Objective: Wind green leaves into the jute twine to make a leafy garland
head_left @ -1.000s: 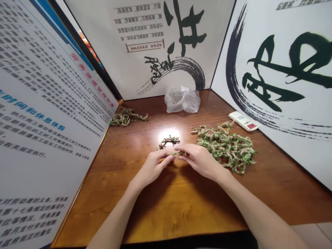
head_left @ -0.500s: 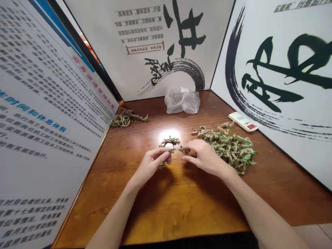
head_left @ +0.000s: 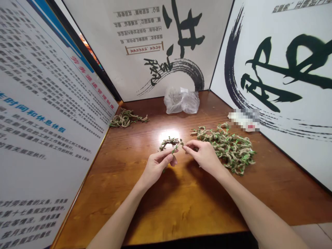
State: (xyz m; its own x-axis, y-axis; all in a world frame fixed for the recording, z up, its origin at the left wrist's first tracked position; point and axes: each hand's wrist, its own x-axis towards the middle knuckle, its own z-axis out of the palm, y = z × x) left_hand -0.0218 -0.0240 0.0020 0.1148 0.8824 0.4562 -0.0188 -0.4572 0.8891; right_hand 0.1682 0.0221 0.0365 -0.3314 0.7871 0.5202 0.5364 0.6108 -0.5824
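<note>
A short arc of leafy jute twine (head_left: 169, 140) lies crosswise at frame centre above the tabletop (head_left: 197, 214), gripped by the curled left hand (head_left: 158, 166) and apparently pinched by the right hand (head_left: 203, 154), nearer the twine pile (head_left: 229, 150) at right.

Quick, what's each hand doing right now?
Left hand: closed, holding the leafy jute twine between fingers and thumb.
Right hand: closed, fingertips pinching the same twine.
</note>
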